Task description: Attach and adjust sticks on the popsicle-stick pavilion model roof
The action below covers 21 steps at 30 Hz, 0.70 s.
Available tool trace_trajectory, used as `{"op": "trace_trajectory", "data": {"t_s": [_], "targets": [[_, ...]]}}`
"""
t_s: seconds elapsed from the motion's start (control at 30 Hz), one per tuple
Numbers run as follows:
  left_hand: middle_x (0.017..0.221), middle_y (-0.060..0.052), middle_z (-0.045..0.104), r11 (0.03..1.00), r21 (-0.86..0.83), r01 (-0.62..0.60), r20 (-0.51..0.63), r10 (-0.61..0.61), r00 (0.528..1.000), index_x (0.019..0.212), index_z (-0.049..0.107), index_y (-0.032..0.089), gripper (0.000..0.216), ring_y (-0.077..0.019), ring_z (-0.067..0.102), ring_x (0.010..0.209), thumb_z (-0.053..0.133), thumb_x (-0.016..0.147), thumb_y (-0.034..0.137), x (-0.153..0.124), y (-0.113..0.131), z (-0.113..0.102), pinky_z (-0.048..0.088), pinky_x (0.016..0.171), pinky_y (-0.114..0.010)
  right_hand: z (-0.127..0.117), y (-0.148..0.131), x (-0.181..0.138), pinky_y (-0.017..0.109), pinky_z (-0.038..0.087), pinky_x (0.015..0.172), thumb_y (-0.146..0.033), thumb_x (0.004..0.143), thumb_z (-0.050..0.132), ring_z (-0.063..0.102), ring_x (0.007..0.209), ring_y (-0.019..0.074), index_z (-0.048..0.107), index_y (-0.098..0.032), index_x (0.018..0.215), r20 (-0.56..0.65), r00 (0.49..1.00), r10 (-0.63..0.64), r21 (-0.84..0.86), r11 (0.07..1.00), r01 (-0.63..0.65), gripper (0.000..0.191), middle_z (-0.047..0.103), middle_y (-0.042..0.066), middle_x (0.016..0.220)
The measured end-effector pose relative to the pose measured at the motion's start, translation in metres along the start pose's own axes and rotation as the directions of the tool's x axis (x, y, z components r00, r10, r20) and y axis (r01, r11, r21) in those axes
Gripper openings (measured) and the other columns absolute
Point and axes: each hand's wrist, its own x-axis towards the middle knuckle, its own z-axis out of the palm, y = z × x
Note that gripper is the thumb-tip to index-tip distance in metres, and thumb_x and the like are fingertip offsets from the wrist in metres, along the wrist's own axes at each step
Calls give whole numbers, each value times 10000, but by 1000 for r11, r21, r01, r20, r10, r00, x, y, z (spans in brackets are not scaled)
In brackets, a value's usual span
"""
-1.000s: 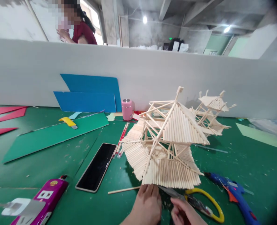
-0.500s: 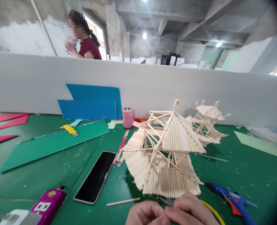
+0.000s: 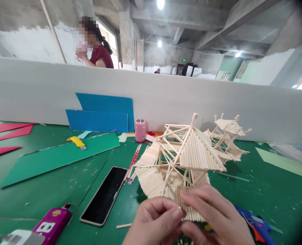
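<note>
Behind both hands (image 3: 186,217), model's (image 3: 181,160) lower edge

We see both hands raised close together just in front of the near edge of the stick model (image 3: 181,160). The left hand (image 3: 157,221) is curled, thumb pressed against forefinger in a pinch. The right hand (image 3: 213,217) lies palm down just beside it, fingers (image 3: 199,197) bent, their tips meeting the left thumb at the model's lower rim
</note>
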Motion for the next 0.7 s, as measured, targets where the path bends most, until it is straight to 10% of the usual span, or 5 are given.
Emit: {"op": "trace_trajectory", "data": {"t_s": [0.7], "targets": [[482,12,573,992,102,-76,20,74,997,624,714,137,236,-24,390,398,757,599,368,9,28,8,233,425,-165,-4,9,27,207,518,693,-81,740,582,607,766,105,368,-181,1272,-41,999,28,-4,1000,-29,582,688,-7,836]]}}
